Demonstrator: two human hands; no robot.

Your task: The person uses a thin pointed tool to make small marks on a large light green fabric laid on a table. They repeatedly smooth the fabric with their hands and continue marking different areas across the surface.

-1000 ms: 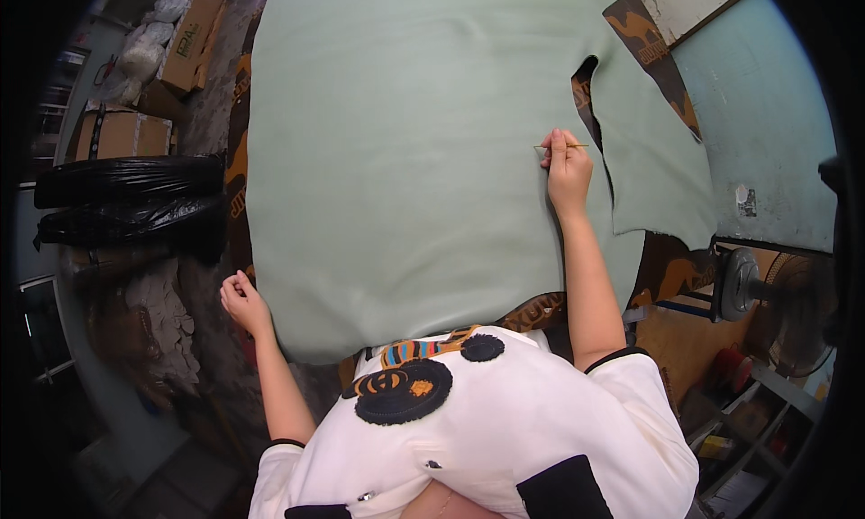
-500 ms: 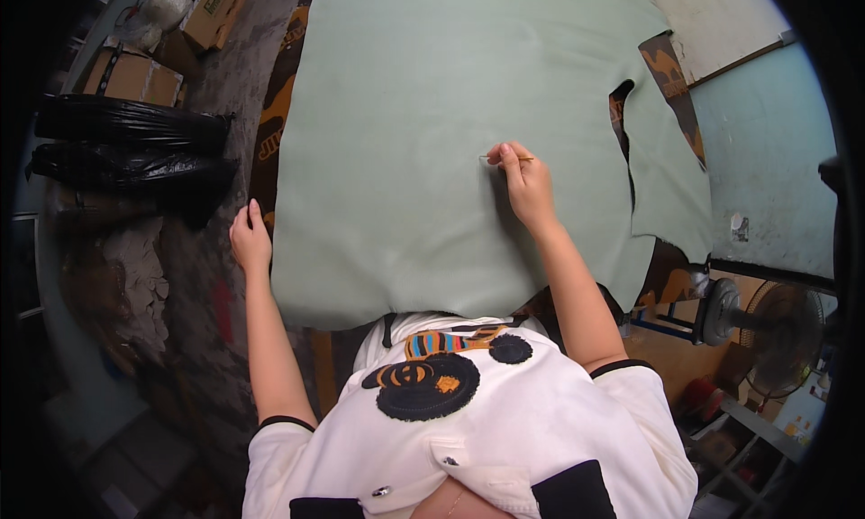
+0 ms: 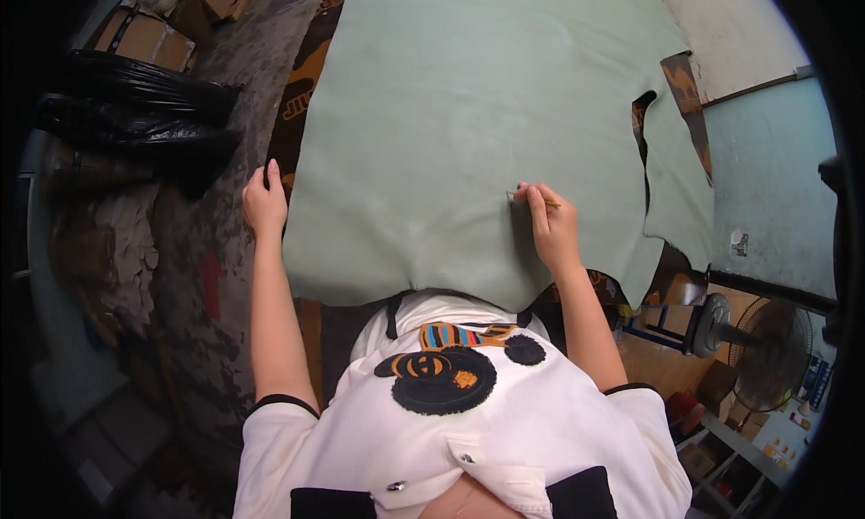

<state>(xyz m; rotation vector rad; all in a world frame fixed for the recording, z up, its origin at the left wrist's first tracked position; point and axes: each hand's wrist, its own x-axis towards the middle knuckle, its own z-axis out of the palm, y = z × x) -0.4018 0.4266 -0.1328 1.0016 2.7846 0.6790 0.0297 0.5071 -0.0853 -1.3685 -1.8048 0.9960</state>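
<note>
A large pale green leather hide (image 3: 450,104) with an uneven outline covers the table before me. My right hand (image 3: 550,220) is closed around a thin pen-like tool (image 3: 552,204), pinched near its left end. The tool's tip lies at or just above the hide's surface; I cannot tell whether it touches. At the left, my left hand (image 3: 265,204) grips the table edge beside the hide, its hidden fingers passing over the side. A long dark gap (image 3: 641,145) parts the hide from a flap (image 3: 676,159) on its right.
Dark, orange-patterned covering (image 3: 302,86) shows beyond the hide's left side. Black plastic bags (image 3: 144,122) and cardboard boxes (image 3: 144,40) stand on the floor at left. A standing fan (image 3: 766,348) is near right, below a light blue panel (image 3: 766,159).
My right hand has come nearer to me over the hide, still pinching the tool. The left hand has slid slightly farther along the table edge. The whole view has shifted a little.
</note>
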